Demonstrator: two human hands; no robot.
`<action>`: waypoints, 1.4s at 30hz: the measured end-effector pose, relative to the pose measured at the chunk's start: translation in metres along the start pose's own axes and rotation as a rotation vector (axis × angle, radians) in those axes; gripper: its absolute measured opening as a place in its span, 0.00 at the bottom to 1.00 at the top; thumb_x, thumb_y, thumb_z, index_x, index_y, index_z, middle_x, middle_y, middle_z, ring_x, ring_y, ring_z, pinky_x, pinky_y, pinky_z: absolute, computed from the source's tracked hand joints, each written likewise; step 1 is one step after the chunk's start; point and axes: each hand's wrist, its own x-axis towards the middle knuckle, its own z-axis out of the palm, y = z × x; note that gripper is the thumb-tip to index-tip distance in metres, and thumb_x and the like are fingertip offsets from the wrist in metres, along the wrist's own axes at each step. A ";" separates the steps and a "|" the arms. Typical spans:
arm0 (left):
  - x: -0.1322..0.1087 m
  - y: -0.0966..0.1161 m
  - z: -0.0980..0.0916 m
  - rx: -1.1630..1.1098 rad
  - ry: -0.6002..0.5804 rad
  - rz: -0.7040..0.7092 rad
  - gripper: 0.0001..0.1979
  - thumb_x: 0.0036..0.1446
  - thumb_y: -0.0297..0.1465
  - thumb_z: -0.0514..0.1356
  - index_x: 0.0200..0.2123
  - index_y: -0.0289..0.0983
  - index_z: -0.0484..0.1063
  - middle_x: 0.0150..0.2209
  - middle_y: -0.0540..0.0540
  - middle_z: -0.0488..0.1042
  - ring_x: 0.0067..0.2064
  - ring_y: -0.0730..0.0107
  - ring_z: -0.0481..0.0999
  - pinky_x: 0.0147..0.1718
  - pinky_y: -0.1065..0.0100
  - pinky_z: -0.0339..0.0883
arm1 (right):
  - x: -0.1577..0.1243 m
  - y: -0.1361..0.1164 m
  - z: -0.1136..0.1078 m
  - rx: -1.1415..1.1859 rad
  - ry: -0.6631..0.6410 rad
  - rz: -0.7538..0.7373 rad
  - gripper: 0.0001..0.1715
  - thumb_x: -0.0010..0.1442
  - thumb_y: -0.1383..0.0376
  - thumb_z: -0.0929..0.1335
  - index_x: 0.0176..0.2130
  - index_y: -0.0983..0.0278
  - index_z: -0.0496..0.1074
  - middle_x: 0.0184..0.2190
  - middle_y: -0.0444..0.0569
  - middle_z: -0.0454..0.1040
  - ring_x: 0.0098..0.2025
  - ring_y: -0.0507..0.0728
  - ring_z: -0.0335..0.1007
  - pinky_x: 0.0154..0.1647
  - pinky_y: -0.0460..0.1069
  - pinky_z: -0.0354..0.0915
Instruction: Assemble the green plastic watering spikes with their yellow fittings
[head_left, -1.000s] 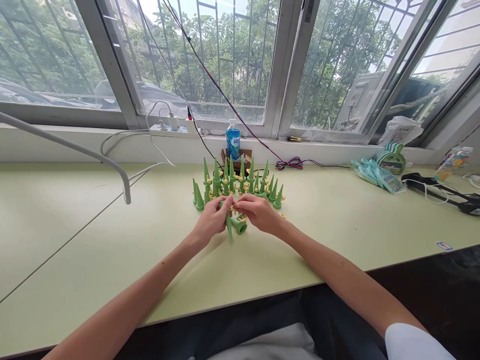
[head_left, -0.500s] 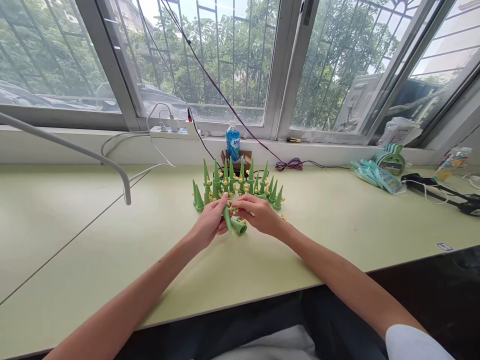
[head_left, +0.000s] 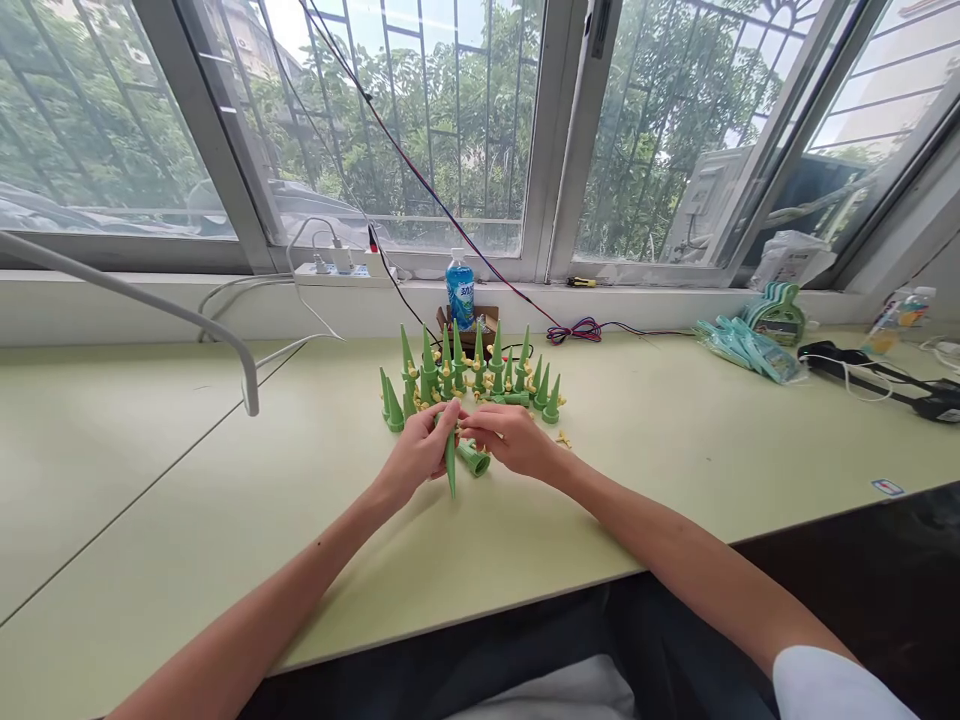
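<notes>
My left hand [head_left: 421, 448] is closed around a green plant-watering spike [head_left: 451, 468], its point hanging down toward the table. Close beside it, my right hand [head_left: 511, 438] pinches with its fingertips at the spike's upper end; a small yellowish bit shows there, but the fingers hide what they grip. Under the hands, another green spike [head_left: 474, 460] lies on its side, its hollow end facing me. Just beyond stand several green spikes [head_left: 394, 408] on their wide ends, points up, with small yellow valves among them. One loose yellow valve [head_left: 564, 440] lies to the right of my right hand.
A blue bottle [head_left: 460, 292] and a small cardboard box [head_left: 489, 318] stand behind the spikes. Coiled cable [head_left: 574, 331] lies by the wall. Teal packets [head_left: 750, 350] and a black device [head_left: 885, 382] are at the right. A white bent tube [head_left: 187, 318] reaches in from the left.
The spike in my left hand has tipped to a more upright angle, its point lower in view. Both hands stay together, with the right fingertips still at its upper end. The view has shifted slightly.
</notes>
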 end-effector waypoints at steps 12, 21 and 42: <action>0.000 -0.002 -0.002 0.119 0.036 0.111 0.21 0.60 0.51 0.54 0.36 0.38 0.68 0.19 0.56 0.56 0.17 0.80 0.51 0.12 0.77 0.49 | 0.005 -0.006 0.008 0.068 0.073 0.169 0.19 0.67 0.62 0.60 0.24 0.64 0.61 0.22 0.42 0.62 0.25 0.49 0.56 0.30 0.45 0.56; -0.001 0.002 -0.001 0.017 0.044 0.085 0.22 0.59 0.51 0.54 0.40 0.37 0.69 0.21 0.55 0.60 0.15 0.80 0.56 0.11 0.74 0.53 | 0.005 -0.005 0.008 0.046 0.094 0.155 0.19 0.67 0.62 0.60 0.25 0.63 0.61 0.23 0.42 0.63 0.26 0.50 0.57 0.31 0.45 0.56; -0.006 0.000 -0.008 0.038 0.090 0.176 0.16 0.56 0.41 0.63 0.40 0.38 0.64 0.26 0.55 0.67 0.18 0.77 0.67 0.18 0.70 0.63 | 0.006 0.000 0.012 0.090 0.221 0.275 0.19 0.66 0.60 0.60 0.25 0.64 0.63 0.21 0.42 0.63 0.23 0.49 0.55 0.27 0.45 0.54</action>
